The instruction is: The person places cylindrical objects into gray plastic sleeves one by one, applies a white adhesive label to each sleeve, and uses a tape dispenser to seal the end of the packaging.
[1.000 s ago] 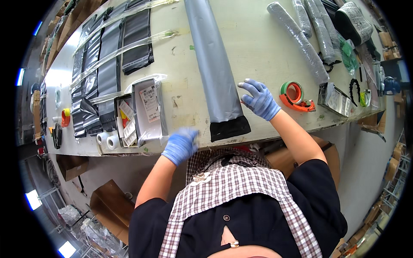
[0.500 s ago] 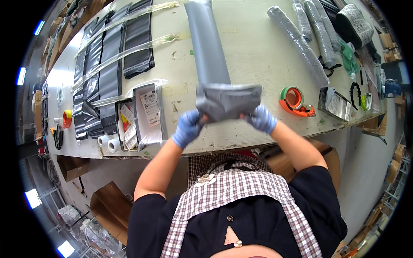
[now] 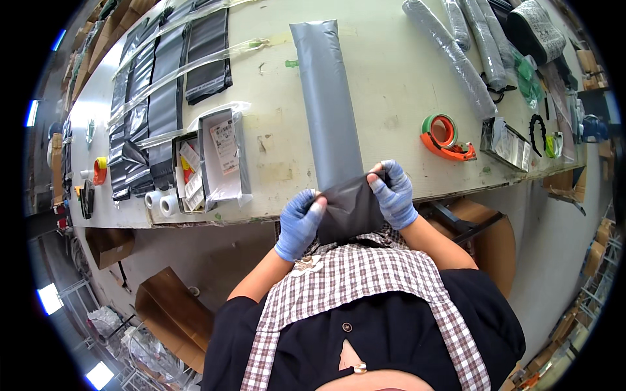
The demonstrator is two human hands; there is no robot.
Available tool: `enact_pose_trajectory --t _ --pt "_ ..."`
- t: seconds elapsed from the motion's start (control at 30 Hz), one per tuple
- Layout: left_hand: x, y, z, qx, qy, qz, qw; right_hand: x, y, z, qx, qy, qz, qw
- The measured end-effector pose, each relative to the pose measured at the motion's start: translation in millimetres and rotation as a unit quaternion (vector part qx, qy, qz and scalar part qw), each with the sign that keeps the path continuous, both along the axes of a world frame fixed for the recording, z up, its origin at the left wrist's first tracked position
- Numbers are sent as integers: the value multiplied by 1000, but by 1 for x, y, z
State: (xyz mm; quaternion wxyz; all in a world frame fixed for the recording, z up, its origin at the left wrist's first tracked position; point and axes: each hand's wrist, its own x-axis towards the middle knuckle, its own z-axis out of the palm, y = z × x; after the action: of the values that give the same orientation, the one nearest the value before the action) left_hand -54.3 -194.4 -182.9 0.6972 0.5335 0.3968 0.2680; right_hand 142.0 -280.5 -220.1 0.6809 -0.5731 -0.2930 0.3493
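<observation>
A long, filled grey plastic mailing bag (image 3: 328, 104) lies on the table, pointing away from me. Its loose near end hangs over the front edge toward my apron and looks darker. My left hand (image 3: 300, 221), in a blue glove with bare fingertips, pinches the left side of this end. On the opposite side, my right hand (image 3: 393, 193) in a matching glove pinches the bag between thumb and fingers. The plastic is spread and creased between both hands. What fills the bag is hidden.
Flat dark mailing bags (image 3: 166, 98) lie at the left under clear strips. An open box (image 3: 225, 159) holding labels stands near two white rolls (image 3: 168, 206). At the right are an orange tape dispenser (image 3: 448, 140), a small box (image 3: 505, 144) and wrapped rolls (image 3: 450, 58).
The bag has slid nearer to me, bringing its far end fully into view. Both hands have come down toward my body, and the loose end now droops over the table edge.
</observation>
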Motion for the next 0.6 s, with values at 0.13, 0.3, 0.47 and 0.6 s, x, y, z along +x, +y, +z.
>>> enact_pose_trajectory --t 0.13,0.3,0.47,0.6 --pt "14 13 -4 230 115 -14 966 -4 4 -9 -56 -211 -77 973" --pt "25 31 -2 -11 89 7 996 -8 17 -11 -117 -318 -130 932" --pt "37 45 -5 75 156 10 985 -10 30 -23 -139 -298 -114 938" --pt "43 52 -9 245 213 43 945 -14 42 -32 -139 -284 -126 940"
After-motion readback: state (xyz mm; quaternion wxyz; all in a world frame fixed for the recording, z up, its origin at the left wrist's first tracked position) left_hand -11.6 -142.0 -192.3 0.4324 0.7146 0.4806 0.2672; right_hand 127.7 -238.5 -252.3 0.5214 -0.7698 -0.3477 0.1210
